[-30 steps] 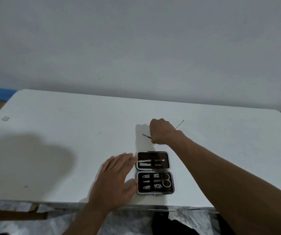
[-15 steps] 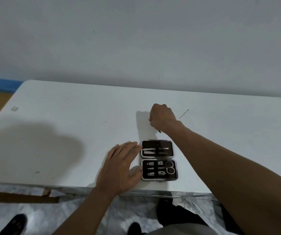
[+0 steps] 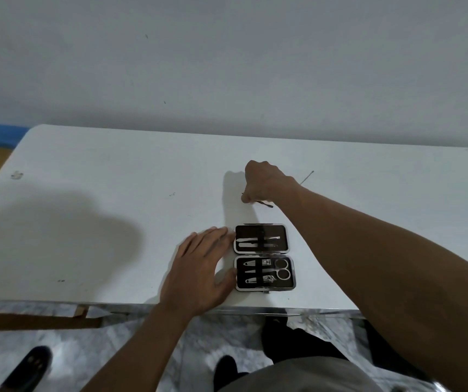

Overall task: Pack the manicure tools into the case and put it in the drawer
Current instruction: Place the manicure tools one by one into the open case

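Note:
An open black manicure case (image 3: 263,257) lies near the front edge of the white table (image 3: 114,216). Its far half holds tweezers and a thin file; its near half holds scissors, clippers and small files. My left hand (image 3: 201,267) rests flat against the case's left side, fingers spread. My right hand (image 3: 263,183) is beyond the case, fingers closed on a thin dark metal tool (image 3: 266,204) just above the tabletop. Another thin metal pick (image 3: 306,177) lies on the table to the right of that hand.
A plain wall stands behind the table. Below the front edge are a marbled floor, my legs and feet, and a wooden bar (image 3: 37,321) at the left. A small mark (image 3: 16,174) sits near the table's left edge.
My right hand has taken hold of the thin dark tool and drawn it slightly toward the case. My view tilted down. The left hand stays at the case's side.

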Motion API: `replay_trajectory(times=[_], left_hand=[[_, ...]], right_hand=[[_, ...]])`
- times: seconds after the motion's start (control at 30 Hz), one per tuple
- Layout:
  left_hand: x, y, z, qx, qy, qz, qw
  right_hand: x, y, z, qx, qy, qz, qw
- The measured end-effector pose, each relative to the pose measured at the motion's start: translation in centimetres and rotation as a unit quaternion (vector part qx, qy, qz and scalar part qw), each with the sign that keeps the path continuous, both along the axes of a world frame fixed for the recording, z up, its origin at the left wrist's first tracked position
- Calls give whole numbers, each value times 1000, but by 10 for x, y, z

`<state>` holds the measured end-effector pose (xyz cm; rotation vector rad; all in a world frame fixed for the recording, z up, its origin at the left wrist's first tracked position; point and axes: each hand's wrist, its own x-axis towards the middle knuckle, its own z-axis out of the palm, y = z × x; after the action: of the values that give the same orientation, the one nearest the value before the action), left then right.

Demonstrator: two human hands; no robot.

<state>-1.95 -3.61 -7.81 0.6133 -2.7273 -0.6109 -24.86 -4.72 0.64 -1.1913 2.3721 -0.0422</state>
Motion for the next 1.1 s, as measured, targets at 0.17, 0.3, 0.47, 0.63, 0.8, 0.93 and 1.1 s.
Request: replay_trajectory(times=[0.17, 0.3, 0.47, 0.63, 0.8, 0.93, 1.1], left_hand=[[1, 0, 0, 2, 3, 1, 1000], [0, 0, 1, 5, 3, 6, 1000], [1, 0, 1, 4, 2, 7, 1000], [1, 0, -1, -2, 2, 11, 1000], [0, 1, 1, -13, 1, 13, 1000], [0, 1, 0, -17, -5, 18, 1000], [1, 1, 1, -25, -14, 15, 999]], right_hand=[[3, -1, -5, 1, 8, -2, 1000], [8, 0, -6, 6, 41, 22, 999], [7, 0, -8, -3, 54, 20, 998], [2, 7, -9, -29, 28, -24, 999], [-1, 20, -7, -57, -29, -80, 995], [-3, 44, 0, -115, -127, -137, 976], [2, 84, 8, -177, -195, -159, 951]])
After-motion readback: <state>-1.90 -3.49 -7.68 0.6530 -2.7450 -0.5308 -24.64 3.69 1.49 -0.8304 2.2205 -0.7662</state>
